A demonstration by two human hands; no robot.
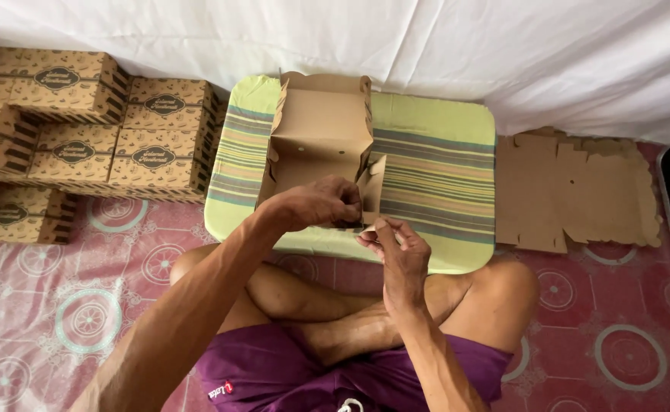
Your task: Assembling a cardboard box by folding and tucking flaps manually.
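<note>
Both hands pinch the near-right corner flap of a half-folded cardboard box (316, 141) on the striped cushion (442, 164): left hand (321, 202) above, right hand (396, 248) below. Finished boxes (83, 130) stacked left; flat blanks (579, 191) wait right.

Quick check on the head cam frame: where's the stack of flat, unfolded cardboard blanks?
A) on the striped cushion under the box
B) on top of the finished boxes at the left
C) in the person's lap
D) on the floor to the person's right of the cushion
D: the flat cardboard blanks lie on the patterned floor mat to the right of the striped cushion, while both hands work on the half-folded box.
</note>
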